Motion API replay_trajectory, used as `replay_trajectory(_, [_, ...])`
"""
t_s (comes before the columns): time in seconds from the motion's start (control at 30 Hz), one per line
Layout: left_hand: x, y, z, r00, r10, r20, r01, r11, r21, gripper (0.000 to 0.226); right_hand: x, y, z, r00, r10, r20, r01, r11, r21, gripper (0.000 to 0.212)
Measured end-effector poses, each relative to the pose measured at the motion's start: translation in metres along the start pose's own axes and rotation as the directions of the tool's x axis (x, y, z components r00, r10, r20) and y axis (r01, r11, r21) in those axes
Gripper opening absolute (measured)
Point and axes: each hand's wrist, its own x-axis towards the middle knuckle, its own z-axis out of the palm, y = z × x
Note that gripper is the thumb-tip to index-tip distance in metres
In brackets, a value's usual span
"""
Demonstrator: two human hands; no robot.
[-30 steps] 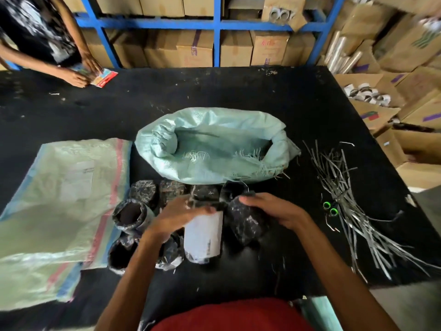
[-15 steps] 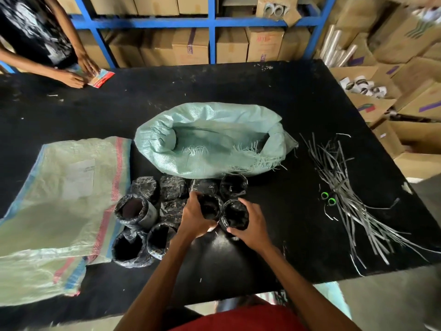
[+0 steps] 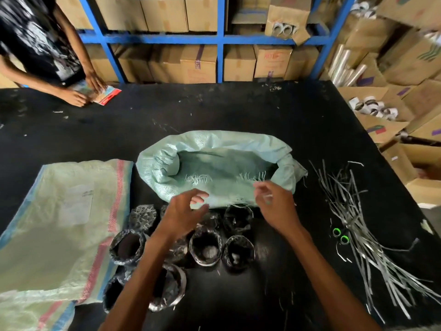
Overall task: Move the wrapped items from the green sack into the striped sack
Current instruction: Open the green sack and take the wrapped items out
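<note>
Both hands were empty, fingers loose and spread. The left hand (image 3: 185, 211) and right hand (image 3: 274, 204) hovered over the near lip of the rolled-down pale green woven sack (image 3: 162, 168). The black plastic-wrapped round items (image 3: 205, 248) stood clustered on the black worktop (image 3: 262, 115) right in front of it, just beside the flat red-and-blue striped woven sack (image 3: 59, 223) on the left.

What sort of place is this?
Probably a warehouse or packing room: blue steel racking loaded with cardboard cartons, open boxes of rolls on the right, and a black work table.
</note>
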Motion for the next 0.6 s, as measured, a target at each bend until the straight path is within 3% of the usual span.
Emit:
replay_trajectory(0.1, [0.056, 0.005, -0.011, 0.999, 0.042, -0.034, -0.042, 0.999, 0.009, 0.022, 0.064, -0.008, 0.0, 0.999, -0.024, 0.043, 0.028, 0.993, -0.111, 0.025])
replay_trajectory(0.17, [0.098, -0.002, -0.007, 0.999, 0.031, -0.02, -0.03, 0.996, 0.084, 0.022, 0.102, -0.004, 0.011, 0.989, 0.022, 0.149, 0.025, 0.952, -0.305, 0.032])
replay_trajectory(0.23, [0.141, -0.015, 0.001, 1.0, -0.011, -0.002, 0.011, 0.974, 0.225, 0.026, 0.137, 0.007, 0.023, 0.952, 0.12, 0.282, 0.057, 0.836, -0.546, 0.032])
replay_trajectory(0.3, [0.172, -0.029, 0.005, 0.996, -0.088, -0.001, 0.082, 0.927, 0.366, 0.028, 0.161, 0.017, 0.027, 0.884, 0.21, 0.418, 0.178, 0.675, -0.716, 0.029])
replay_trajectory(0.47, [0.219, -0.064, 0.004, 0.986, -0.161, -0.046, 0.149, 0.722, 0.675, 0.034, 0.201, 0.038, 0.018, 0.643, 0.386, 0.662, 0.475, 0.476, -0.74, 0.04])
replay_trajectory(0.53, [0.229, -0.07, 0.003, 0.967, -0.245, -0.068, 0.216, 0.65, 0.728, 0.037, 0.202, 0.04, 0.016, 0.601, 0.42, 0.68, 0.566, 0.377, -0.733, 0.035])
replay_trajectory(0.6, [0.24, -0.074, 0.003, 0.939, -0.336, -0.074, 0.29, 0.658, 0.695, 0.043, 0.202, 0.044, 0.019, 0.609, 0.426, 0.669, 0.603, 0.3, -0.739, 0.035])
